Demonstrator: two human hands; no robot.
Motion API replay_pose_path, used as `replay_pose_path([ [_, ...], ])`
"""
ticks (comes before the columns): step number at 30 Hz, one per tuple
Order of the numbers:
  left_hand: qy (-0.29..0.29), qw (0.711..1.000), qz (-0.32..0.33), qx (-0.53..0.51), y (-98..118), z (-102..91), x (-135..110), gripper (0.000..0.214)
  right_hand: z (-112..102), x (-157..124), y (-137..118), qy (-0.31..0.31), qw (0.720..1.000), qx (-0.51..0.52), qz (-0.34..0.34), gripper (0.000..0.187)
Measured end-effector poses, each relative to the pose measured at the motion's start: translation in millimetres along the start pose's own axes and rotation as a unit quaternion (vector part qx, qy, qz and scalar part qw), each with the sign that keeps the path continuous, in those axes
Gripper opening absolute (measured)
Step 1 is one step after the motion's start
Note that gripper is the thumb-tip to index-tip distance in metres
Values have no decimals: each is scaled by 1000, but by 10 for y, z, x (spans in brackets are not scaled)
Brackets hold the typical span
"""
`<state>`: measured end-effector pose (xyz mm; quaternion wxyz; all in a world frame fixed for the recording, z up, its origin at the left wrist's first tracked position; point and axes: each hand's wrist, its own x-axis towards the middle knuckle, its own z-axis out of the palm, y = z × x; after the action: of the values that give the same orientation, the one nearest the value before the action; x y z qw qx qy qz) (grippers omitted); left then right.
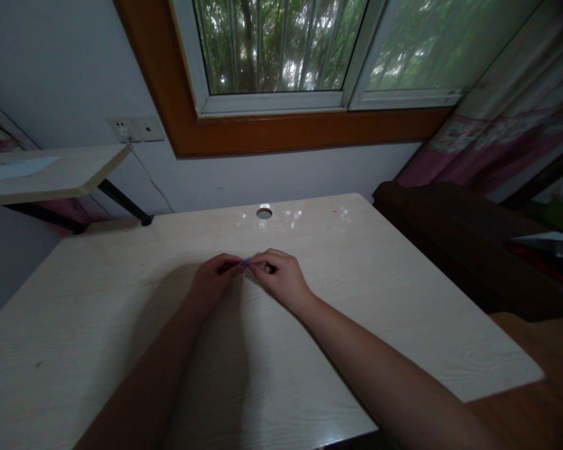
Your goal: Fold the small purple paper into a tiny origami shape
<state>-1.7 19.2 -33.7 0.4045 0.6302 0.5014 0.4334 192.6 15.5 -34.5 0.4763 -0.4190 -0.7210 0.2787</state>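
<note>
A tiny purple item (pixel 246 262) is pinched between my two hands over the middle of the table; most of it is covered by fingertips, so its kind cannot be made out. My left hand (pixel 214 277) closes on its left side with thumb and forefinger. From the right, my right hand (pixel 281 275) pinches the same item, its fingertips nearly meeting those of the left. Beneath both hands is the pale wood-grain table (pixel 356 300).
A round cable hole (pixel 264 214) lies near the table's back edge. At left, a raised shelf (pixel 51 178) stands on black legs. Behind are a wall socket (pixel 136 129) with a cord and a window (pixel 281 50). Dark wooden furniture (pixel 445 244) borders the right side.
</note>
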Motion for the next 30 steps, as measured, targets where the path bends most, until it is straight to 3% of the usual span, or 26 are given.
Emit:
replay_pose_path([
  [8, 10, 999, -17, -39, -23, -11, -6, 24, 5, 4, -7, -1, 1000, 8, 16, 13],
  [12, 29, 998, -33, -54, 12, -33, 2, 26, 28, -2, 24, 15, 995, 64, 71, 17],
  [16, 35, 996, -46, -64, 27, -40, 9, 26, 44, -1, 50, -8, 987, 113, 115, 25],
  [22, 12, 995, -55, -80, 21, -30, 10, 26, 42, 14, 22, -30, 992, 82, 88, 20],
  [30, -7, 996, -61, -62, 127, -46, -25, 17, 68, 10, 48, -39, 968, 176, 174, 21],
])
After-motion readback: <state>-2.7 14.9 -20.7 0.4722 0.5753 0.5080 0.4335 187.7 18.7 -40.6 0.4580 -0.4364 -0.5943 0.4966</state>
